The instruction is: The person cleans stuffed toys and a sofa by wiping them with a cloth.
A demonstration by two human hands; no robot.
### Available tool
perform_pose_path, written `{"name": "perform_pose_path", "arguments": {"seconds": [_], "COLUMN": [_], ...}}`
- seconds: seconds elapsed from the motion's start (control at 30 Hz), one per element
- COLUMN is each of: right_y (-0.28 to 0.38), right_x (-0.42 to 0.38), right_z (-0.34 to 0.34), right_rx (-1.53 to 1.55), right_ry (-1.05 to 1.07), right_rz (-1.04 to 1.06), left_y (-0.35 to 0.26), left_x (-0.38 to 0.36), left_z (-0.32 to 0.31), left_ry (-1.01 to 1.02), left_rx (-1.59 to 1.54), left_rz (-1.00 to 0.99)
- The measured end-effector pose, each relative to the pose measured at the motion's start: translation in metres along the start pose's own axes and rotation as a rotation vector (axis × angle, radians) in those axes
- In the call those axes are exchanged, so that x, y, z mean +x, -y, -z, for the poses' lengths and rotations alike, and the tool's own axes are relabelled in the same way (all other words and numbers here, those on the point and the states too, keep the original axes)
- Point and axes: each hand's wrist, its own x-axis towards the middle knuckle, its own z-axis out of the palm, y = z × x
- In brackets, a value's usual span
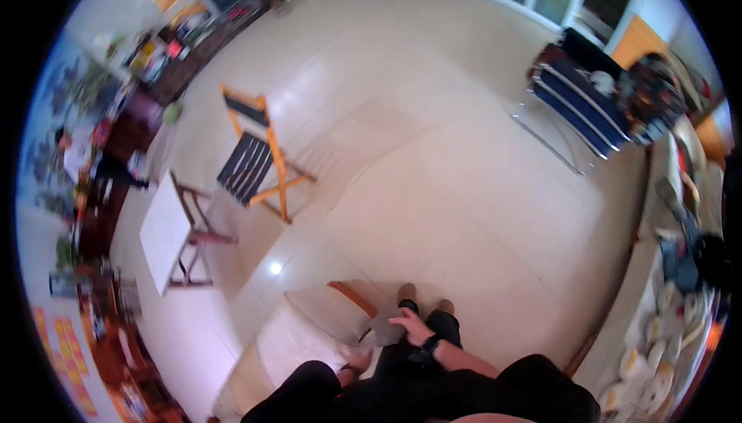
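Observation:
My right hand, with a dark watch on its wrist, is closed on the edge of a grey-brown piece that looks like cloth, in front of my legs. My left hand is lower and to the left, beside a beige padded seat; its fingers are too blurred to make out. The seat has a brown wooden strip at its far edge. My shoes show just beyond the cloth.
A folding chair with dark slats stands ahead left, near a white-topped small table. Ahead right is a blue metal-framed chair with things piled on it. A long sofa with plush toys runs along the right. Another person is far left.

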Motion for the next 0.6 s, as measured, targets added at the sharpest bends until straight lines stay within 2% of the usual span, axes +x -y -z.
{"name": "perform_pose_path", "arguments": {"seconds": [0.03,0.07,0.1,0.13,0.17,0.2,0.23,0.27,0.3,0.33,0.37,0.43,0.47,0.53,0.6], "right_y": [0.065,0.081,0.138,0.140,0.189,0.200,0.211,0.205,0.212,0.217,0.214,0.186,0.168,0.147,0.107], "right_x": [-0.054,-0.065,-0.117,-0.118,-0.165,-0.186,-0.207,-0.213,-0.234,-0.257,-0.271,-0.301,-0.313,-0.331,-0.333], "right_z": [-0.016,-0.001,-0.024,-0.007,-0.029,-0.025,-0.022,-0.014,-0.009,-0.009,-0.003,0.009,0.010,0.009,0.026], "right_rx": [-0.156,-0.223,-0.059,-0.025,0.074,-0.026,-0.040,-0.066,0.080,0.225,0.253,0.698,0.733,0.757,0.867], "right_ry": [-0.077,-0.081,-0.119,-0.128,-0.124,-0.222,-0.222,-0.280,-0.251,-0.204,-0.253,-0.111,-0.139,-0.330,-0.380], "right_rz": [0.092,0.086,0.212,0.246,0.295,0.332,0.405,0.582,0.569,0.556,0.599,0.661,0.691,0.682,0.780], "left_y": [-0.009,-0.122,-0.185,-0.249,-0.288,-0.328,-0.355,-0.379,-0.404,-0.426,-0.445,-0.480,-0.486,-0.493,-0.507], "left_x": [0.043,0.001,-0.014,-0.028,-0.043,-0.057,-0.049,-0.037,-0.039,-0.048,-0.056,-0.072,-0.079,-0.073,-0.083], "left_z": [-0.019,0.067,0.110,0.153,0.178,0.202,0.221,0.231,0.228,0.227,0.225,0.205,0.193,0.162,0.127], "left_ry": [0.067,0.392,0.452,0.480,0.568,0.606,0.774,0.914,0.971,0.828,0.680,0.805,0.888,0.980,1.097], "left_rx": [-0.802,-1.228,-1.139,-1.061,-0.891,-0.757,-0.779,-0.765,-0.699,-0.529,-0.370,-0.296,-0.274,-0.279,-0.014], "left_rz": [-0.152,0.361,0.131,-0.098,-0.406,-0.717,-0.498,-0.288,-0.316,-0.400,-0.488,-0.527,-0.539,-0.550,-0.718]}}
